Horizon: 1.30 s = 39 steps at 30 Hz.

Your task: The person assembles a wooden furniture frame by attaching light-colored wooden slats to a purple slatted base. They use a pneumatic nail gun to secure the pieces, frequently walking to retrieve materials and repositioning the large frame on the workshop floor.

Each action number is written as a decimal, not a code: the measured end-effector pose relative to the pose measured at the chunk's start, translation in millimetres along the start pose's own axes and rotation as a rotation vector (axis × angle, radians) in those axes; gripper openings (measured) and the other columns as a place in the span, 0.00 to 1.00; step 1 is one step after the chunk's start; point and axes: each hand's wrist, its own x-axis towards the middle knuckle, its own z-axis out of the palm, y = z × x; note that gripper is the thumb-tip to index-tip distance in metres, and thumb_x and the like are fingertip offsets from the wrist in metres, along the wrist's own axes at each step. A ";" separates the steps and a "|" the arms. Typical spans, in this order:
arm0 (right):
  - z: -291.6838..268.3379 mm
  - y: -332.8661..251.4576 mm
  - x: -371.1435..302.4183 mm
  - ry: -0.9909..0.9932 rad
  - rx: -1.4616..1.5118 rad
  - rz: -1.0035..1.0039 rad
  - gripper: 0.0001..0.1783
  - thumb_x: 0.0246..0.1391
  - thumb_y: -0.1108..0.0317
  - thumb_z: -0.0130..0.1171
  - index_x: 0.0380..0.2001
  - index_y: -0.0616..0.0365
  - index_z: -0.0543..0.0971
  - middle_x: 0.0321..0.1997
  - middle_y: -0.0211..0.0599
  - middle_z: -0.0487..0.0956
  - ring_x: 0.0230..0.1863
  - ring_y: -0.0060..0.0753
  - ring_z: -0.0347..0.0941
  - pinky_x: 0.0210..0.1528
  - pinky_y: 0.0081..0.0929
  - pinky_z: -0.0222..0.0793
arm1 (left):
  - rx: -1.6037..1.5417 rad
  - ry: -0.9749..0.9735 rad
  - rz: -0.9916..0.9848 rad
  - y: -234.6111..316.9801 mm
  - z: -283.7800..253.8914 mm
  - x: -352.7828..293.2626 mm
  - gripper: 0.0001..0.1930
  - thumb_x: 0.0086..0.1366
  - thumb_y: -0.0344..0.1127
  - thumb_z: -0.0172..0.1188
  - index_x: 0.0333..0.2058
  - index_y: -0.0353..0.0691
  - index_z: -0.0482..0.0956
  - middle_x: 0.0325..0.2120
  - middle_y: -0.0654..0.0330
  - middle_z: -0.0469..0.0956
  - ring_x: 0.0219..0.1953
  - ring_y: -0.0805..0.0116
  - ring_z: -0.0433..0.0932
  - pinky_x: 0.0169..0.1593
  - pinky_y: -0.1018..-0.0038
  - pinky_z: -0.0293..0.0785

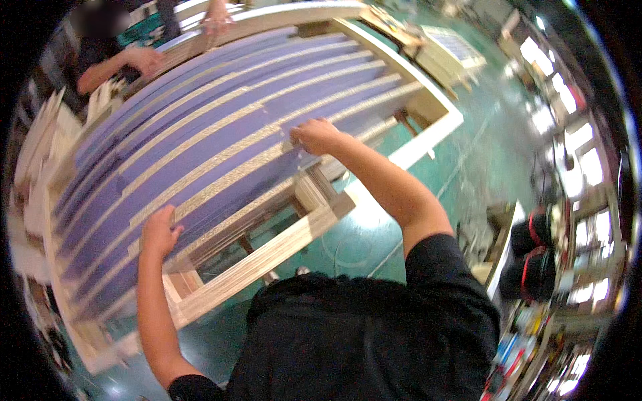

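Several purple-faced chipboard strips (221,138) stand side by side, pale edges up, within a large light wooden frame (431,137). Both my hands reach over the near strips. My left hand (159,232) is closed at the nearer left end of one strip (231,179), its thumb sticking out to the side. Further right and farther away, my right hand (316,136) has its fingers curled down at the same strip's other end. Under both hands the fingertips are partly hidden. A shorter wooden rail (267,252) of the frame lies between my body and the strips.
Across the frame, a co-worker's hands (142,61) rest at its far side. Stacked timber (47,144) stands at the left. Another panel stack (448,53) is at the back right. The floor (495,134) is green; black bins with red bands (535,267) stand at the right.
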 end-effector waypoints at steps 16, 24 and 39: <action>-18.9 6.9 -12.1 -0.031 -0.047 0.098 0.28 0.50 0.57 0.71 0.57 0.35 0.77 0.55 0.28 0.80 0.65 0.42 0.70 0.69 0.63 0.55 | 0.034 0.096 0.070 11.9 9.8 19.1 0.24 0.53 0.34 0.74 0.47 0.38 0.75 0.41 0.43 0.81 0.47 0.39 0.78 0.48 0.51 0.73; 9.4 -16.7 -210.6 1.157 0.401 0.255 0.24 0.52 0.69 0.65 0.54 0.48 0.76 0.54 0.40 0.76 0.60 0.47 0.69 0.64 0.51 0.61 | 0.086 0.049 0.134 -33.1 15.2 29.5 0.27 0.52 0.31 0.73 0.50 0.32 0.73 0.42 0.39 0.80 0.46 0.38 0.79 0.49 0.53 0.72; 416.6 -196.2 -871.3 0.111 -0.091 2.764 0.27 0.53 0.62 0.58 0.58 0.55 0.72 0.61 0.53 0.72 0.63 0.57 0.68 0.63 0.57 0.65 | 0.774 -0.407 -0.218 111.7 -64.7 72.3 0.50 0.63 0.66 0.60 0.72 0.39 0.54 0.70 0.46 0.61 0.71 0.48 0.58 0.73 0.59 0.55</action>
